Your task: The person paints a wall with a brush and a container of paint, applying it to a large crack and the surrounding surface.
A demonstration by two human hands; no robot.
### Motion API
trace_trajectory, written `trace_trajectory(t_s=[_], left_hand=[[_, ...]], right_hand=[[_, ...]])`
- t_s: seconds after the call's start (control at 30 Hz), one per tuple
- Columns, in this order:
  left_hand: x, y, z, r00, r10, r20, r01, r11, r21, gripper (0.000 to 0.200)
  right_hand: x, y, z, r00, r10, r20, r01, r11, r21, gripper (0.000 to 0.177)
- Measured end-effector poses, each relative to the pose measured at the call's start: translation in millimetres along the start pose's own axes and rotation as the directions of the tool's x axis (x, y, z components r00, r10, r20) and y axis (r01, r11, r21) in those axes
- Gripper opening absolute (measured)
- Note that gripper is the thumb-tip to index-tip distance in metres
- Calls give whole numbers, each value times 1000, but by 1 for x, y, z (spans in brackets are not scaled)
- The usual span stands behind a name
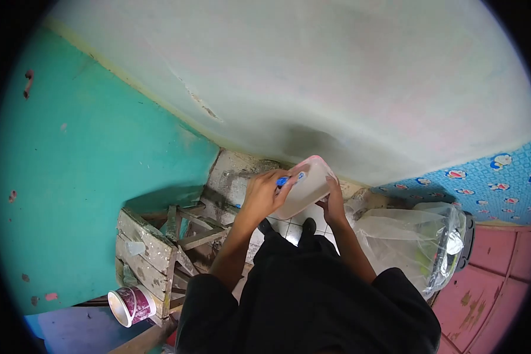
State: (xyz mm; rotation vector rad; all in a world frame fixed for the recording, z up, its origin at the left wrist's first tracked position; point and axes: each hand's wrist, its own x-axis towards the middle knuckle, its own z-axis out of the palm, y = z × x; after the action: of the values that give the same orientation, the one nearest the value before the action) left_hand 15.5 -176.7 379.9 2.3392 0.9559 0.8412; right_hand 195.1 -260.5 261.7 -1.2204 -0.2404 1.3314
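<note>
My left hand [264, 193] is closed around a blue-handled tool [283, 180]. Its blue-and-white end lies over the tray, but its working part is too small and hidden to name. A shallow, pale tray [308, 192] with a pinkish rim is held up at waist height in front of the wall, tilted. My right hand [334, 203] grips the tray by its right side, with some fingers hidden beneath it.
A paint-splashed wooden stand [150, 248] is on the left, with a white-and-purple bucket [137, 305] beside it. Clear plastic sheeting [395, 239] wraps something on the right, by pink panels [484, 289]. A whitish wall [336, 76] meets a green wall [88, 153].
</note>
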Motion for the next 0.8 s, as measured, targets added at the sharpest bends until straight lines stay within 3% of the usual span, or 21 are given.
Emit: trace_trajectory(t_s=[0.07,0.13,0.23,0.33,0.47,0.6,0.7,0.8], left_hand=[[-27,-6,1,963,-251,-96,230,955,-189,20],[-57,-21,8,872,-470,-137,378,824,-422,24],[-102,-37,16,705,-709,-10,498,506,-704,27],[-126,-33,5,534,-819,208,609,202,-767,25],[-152,-49,-3,592,-714,373,672,183,-717,26],[-163,-84,-11,621,-580,527,738,207,-642,26],[-160,-114,-10,620,-543,567,733,141,-665,26],[-161,-163,11,664,-599,448,692,264,-672,27]], right_hand=[[6,14,-8,999,2,-37,-1,1000,14,53],[12,25,-15,999,18,-41,-16,999,46,52],[16,28,-19,998,45,-50,-40,995,88,51],[18,35,-17,996,35,-76,-29,996,81,51],[15,42,-5,987,6,-160,-7,1000,-6,54],[18,63,6,981,13,-196,-9,1000,22,55],[30,83,16,974,21,-226,-12,999,41,54],[52,112,17,971,-8,-241,26,997,72,56]])
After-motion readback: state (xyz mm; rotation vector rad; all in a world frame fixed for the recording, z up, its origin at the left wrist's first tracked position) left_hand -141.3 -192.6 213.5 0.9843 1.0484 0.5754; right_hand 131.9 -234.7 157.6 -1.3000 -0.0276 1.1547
